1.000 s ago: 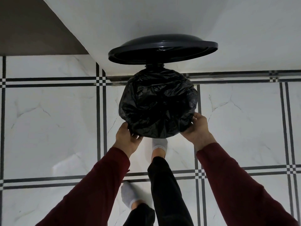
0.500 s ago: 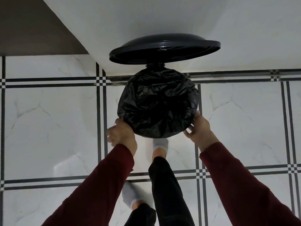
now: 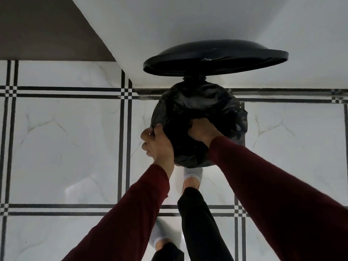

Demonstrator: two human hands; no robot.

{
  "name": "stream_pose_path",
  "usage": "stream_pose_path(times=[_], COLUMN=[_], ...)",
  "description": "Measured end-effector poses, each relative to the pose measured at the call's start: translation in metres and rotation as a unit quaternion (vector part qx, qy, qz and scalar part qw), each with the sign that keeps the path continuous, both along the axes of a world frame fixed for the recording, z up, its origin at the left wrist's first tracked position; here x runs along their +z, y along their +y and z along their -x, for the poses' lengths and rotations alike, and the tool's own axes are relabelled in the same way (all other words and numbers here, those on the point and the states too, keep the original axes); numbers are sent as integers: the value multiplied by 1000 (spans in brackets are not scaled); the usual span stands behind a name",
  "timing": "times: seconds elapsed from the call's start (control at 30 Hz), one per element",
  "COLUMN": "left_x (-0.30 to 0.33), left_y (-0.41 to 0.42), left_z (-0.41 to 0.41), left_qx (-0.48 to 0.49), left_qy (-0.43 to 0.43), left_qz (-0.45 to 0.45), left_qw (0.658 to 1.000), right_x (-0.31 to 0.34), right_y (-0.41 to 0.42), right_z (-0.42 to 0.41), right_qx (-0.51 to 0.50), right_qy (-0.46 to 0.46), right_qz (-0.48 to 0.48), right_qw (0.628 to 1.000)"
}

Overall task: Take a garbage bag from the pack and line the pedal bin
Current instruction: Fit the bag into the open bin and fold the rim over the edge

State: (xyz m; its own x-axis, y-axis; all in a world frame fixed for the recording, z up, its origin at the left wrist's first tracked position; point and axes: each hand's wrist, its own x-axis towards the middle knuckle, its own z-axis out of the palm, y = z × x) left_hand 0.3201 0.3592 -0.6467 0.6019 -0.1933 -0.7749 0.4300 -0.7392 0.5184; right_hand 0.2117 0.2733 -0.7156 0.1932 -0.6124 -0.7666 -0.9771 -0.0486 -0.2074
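Note:
The pedal bin stands on the tiled floor against a white wall, its black lid (image 3: 216,57) raised. A black garbage bag (image 3: 203,110) is draped over the bin's mouth and hides the rim. My left hand (image 3: 158,146) clasps the bag at the rim's near-left side. My right hand (image 3: 202,130) reaches into the middle of the opening, its fingers curled into the bag's plastic. The bin's body and the pedal are hidden under the bag and my arms.
My foot in a white sock (image 3: 192,178) is planted right in front of the bin, where the pedal would be; the other foot (image 3: 160,238) stands further back. The white wall (image 3: 188,25) runs behind the bin, and marble floor tiles (image 3: 66,147) lie on both sides.
My right hand has moved from the bag's right edge into the middle of the opening. My left hand has shifted along the left rim and closed on the bag. The view has shifted left.

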Motion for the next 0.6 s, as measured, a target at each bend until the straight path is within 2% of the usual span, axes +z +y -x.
stream_pose_path(times=[0.07,0.23,0.43,0.6], left_x=[-2,-8,-9,-9], left_y=[0,4,10,14], left_z=[5,6,5,6], left_qx=[-5,-3,-17,-20], left_qy=[-2,-23,-45,-58], left_qz=[16,31,49,71], left_qw=[1000,999,998,996], right_x=[-11,-38,-58,-49], right_y=[-10,-20,-15,-8], right_z=[-5,-14,-23,-25], right_qx=[34,15,95,95], right_qy=[22,24,53,46], right_qz=[-30,-17,-94,-71], right_qw=[999,999,990,992])
